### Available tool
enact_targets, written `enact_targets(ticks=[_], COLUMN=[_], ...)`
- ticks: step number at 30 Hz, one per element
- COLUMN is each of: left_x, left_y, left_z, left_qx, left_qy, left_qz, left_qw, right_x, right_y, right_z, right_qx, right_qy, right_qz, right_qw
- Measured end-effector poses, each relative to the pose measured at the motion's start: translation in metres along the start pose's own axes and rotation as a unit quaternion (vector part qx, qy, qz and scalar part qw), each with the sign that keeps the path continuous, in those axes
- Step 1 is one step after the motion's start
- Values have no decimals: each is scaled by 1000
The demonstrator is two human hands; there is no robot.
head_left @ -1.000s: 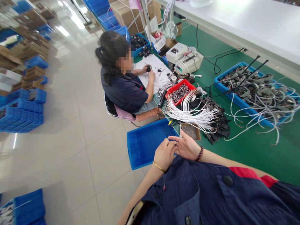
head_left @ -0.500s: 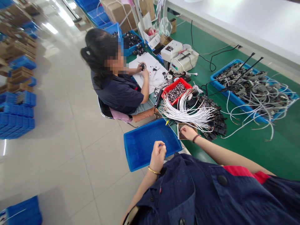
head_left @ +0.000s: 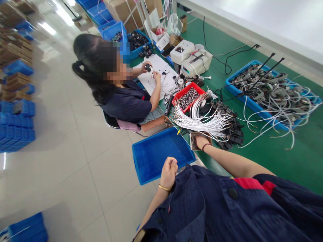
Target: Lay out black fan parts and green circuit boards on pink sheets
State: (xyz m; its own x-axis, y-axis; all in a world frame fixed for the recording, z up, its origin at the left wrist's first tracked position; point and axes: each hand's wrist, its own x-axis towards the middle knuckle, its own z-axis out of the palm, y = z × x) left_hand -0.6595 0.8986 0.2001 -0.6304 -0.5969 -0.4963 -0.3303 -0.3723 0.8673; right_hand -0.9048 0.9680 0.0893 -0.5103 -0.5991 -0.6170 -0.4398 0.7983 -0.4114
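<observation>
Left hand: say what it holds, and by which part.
The left hand is closed in a pinch over the blue tray; whatever sits between its fingertips is too small to tell.

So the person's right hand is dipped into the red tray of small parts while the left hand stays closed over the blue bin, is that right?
Not quite. In the head view the right hand is in the small cardboard box, not the red tray. The left hand is closed over the blue bin.

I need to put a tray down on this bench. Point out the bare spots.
Bare green mat lies between the person's right forearm and the blue bin of wired parts. More lies behind the white machine, crossed by a black cable. Crowded: white wires, red tray, and the small box under the right hand.
</observation>
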Motion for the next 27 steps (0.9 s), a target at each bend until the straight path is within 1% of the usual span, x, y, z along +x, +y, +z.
enact_targets(ticks=[3, 6, 8, 10, 12, 13, 16, 17, 18, 20, 22, 27], left_x=[1, 0, 0, -1, -3, -3, -5, -5, -4, -3, -2, -2], left_y=[-2, -3, -4, -4, -3, -2, 2, 3, 4, 5, 5, 7], left_z=[-1, -2, -2, -1, 0, 1, 3, 4, 4, 4, 4, 4], left_qx=[15, 30, 44, 62, 81, 91, 110, 111, 109, 106, 114, 163], left_qy=[1, -7, -13, -18, -20, -18, -14, -14, -16, -22, -27, -26], left_qz=[7, 7, 4, 8, 23, 33, 62, 69, 75, 89, 104, 132], left_qw=[1000, 999, 999, 998, 996, 995, 992, 991, 991, 990, 988, 977], right_x=[2, 0, -8, -22, -42, -54, -92, -103, -112, -126, -131, -129], right_y=[4, 6, 4, -1, -10, -15, -35, -42, -48, -59, -66, -69], right_z=[1, -1, -3, -6, -8, -9, -12, -13, -13, -15, -15, -16], right_qx=[40, 107, 165, 218, 273, 307, 409, 429, 437, 438, 427, 402], right_qy=[20, 33, 26, 12, -1, -10, -53, -67, -76, -78, -71, -75], right_qz=[16, 38, 37, 25, -9, -42, -167, -198, -216, -233, -240, -239], right_qw=[999, 993, 985, 976, 962, 951, 895, 879, 870, 865, 869, 881])
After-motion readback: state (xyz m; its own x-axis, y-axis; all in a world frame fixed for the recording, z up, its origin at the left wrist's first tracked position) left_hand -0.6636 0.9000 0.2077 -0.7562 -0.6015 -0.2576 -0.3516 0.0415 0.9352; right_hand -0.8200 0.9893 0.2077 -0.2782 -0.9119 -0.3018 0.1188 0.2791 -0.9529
